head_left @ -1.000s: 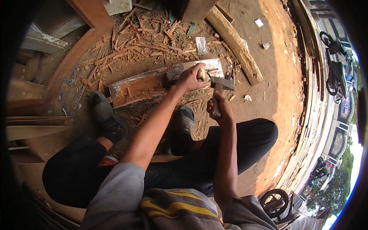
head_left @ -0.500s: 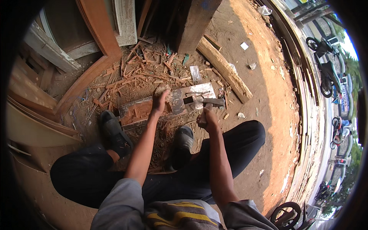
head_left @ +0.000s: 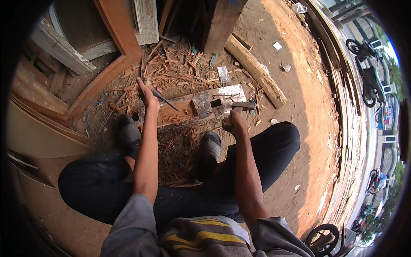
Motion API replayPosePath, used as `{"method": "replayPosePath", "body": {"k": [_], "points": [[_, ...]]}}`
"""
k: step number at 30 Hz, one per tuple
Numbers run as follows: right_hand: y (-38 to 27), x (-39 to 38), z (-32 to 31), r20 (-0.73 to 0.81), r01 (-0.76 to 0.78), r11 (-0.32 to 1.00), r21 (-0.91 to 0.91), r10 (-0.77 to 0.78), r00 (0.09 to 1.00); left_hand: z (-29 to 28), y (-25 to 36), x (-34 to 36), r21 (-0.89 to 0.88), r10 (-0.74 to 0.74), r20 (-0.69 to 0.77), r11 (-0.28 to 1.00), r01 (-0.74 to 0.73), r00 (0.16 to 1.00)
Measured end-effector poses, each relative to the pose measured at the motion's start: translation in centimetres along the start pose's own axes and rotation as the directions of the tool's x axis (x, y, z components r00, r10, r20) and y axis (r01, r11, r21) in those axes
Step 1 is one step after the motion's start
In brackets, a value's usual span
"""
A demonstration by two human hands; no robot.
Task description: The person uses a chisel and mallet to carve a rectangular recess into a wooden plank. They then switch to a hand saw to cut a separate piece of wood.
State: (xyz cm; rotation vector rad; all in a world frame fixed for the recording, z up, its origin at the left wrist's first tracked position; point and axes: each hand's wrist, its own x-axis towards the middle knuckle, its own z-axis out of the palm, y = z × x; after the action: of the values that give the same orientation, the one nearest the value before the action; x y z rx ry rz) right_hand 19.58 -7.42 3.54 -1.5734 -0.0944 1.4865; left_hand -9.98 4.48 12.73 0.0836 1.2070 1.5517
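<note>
While the right hand [head_left: 233, 122] is wrapped around a hammer [head_left: 244, 105], the left hand [head_left: 149, 97], fingers partly extended, grips a chisel [head_left: 168, 101] slanting toward a recessed wooden plank [head_left: 204, 108]. Plank lies on dirt ground [head_left: 262, 38] beside wood splinters [head_left: 169, 78]; contact with chisel unclear.

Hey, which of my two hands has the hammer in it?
Your right hand: it grips the hammer by its handle, while your left hand holds a slim, dark-tipped tool.
</note>
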Motion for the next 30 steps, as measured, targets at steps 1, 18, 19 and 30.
{"method": "replayPosePath", "body": {"k": [1,18,19,30], "points": [[0.1,0.0,0.2,-0.012,0.013,1.000,0.015,-0.013,1.000,0.4,-0.4,0.1,0.087,0.025,0.058,0.996,-0.030,0.998],[-1.3,-2.6,2.6,-0.086,0.094,0.971,-0.221,-0.115,0.990,3.4,-6.8,2.0,0.468,-0.018,0.267,0.877,-0.113,0.964],[-1.3,-2.7,2.9,-0.070,0.054,0.989,-0.140,-0.064,0.995,3.4,-6.5,1.8,0.476,-0.038,0.258,0.875,-0.093,0.965],[-2.0,-1.3,1.7,0.136,-0.237,0.867,0.439,0.196,0.971,-0.8,-7.3,1.7,0.509,-0.158,0.391,0.858,-0.070,0.907]]}}
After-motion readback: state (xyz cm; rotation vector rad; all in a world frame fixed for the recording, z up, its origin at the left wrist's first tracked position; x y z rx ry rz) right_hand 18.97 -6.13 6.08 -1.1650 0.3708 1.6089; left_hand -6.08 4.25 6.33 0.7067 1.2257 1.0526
